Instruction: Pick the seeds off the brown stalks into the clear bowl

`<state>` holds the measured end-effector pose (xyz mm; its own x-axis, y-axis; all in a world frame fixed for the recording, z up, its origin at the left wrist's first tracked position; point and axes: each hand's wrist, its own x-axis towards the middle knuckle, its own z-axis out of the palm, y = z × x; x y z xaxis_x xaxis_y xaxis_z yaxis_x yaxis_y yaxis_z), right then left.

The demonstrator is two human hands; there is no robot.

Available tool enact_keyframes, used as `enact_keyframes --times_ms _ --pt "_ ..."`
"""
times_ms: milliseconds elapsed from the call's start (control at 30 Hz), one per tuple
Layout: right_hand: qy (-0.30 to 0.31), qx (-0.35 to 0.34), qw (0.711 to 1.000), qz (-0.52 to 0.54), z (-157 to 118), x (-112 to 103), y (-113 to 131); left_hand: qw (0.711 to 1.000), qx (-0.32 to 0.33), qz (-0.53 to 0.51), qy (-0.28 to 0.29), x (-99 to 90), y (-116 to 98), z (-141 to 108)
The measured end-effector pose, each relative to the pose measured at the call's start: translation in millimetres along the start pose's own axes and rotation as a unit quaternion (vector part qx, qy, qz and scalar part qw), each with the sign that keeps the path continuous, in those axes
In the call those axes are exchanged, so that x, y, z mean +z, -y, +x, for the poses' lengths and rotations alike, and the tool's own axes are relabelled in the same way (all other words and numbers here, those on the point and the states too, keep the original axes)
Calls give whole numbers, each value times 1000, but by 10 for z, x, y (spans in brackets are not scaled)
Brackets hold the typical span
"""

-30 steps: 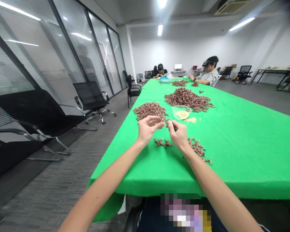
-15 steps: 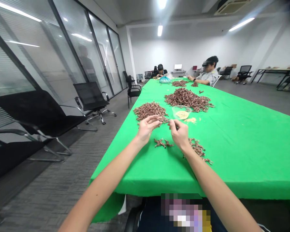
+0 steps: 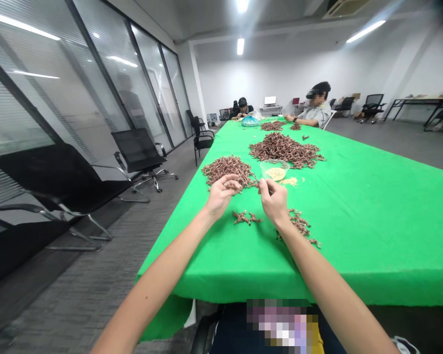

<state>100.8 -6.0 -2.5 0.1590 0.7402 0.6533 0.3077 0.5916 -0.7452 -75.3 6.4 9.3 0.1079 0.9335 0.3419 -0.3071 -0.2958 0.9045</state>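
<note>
**Over a green tablecloth [image 3: 358, 236], the right hand [image 3: 273, 200] is pinching a thin brown sprig [image 3: 257, 184]**

Thumb and forefinger are pressing together on the sprig, which is sitting just beside the left hand [image 3: 221, 196]. That hand's fingers are curling loosely toward its thumb; whether they are gripping anything, I cannot tell. Just ahead of the left hand, a heap of dried brown twigs [image 3: 225, 169] is lying on the cloth. Nearer the body, between the hands, a small clump of twigs [image 3: 246, 218] is resting, while a loose scatter of twigs [image 3: 299, 222] is spreading just past the right wrist. Ahead of the right hand, a clear plastic bowl of pale grains [image 3: 275, 170] is sitting before a larger heap of twigs [image 3: 286, 150].
</note>
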Motion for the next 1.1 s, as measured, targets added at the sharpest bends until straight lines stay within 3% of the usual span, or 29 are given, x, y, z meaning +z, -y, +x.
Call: enact_keyframes --times_ms 200,333,467,567,633,700,767,833,933,1033,1100 --pt "-16 3 1000 6 35 -11 22 972 -82 190 -110 -241 143 107" --pt "-30 6 999 11 61 -33 7 952 -145 252 -97 -347 113 138" --pt "-42 11 999 18 77 -30 -17 926 -107 358 -56 -329 -23 337" --pt "-45 11 999 22 81 -21 -23 863 -44 500 -46 -286 -145 674" --pt "-44 12 999 24 83 -25 -23 780 -8 622 -74 -273 -223 926" --pt "-49 16 998 24 92 -45 -27 704 -26 701 -111 -279 -291 1129" --pt "-59 27 998 27 112 -75 -36 666 -35 731 -148 -288 -341 1231" --pt "-75 41 996 31 139 -105 -51 651 -23 741 -164 -277 -370 1211" --pt "-106 61 992 34 174 -130 -79 663 3 743 -89 -211 -374 965" --pt "-117 68 990 30 186 -132 -96 685 -42 720 99 -121 -333 545" --pt "-114 67 991 25 184 -128 -99 665 -68 722 180 -72 -280 247"
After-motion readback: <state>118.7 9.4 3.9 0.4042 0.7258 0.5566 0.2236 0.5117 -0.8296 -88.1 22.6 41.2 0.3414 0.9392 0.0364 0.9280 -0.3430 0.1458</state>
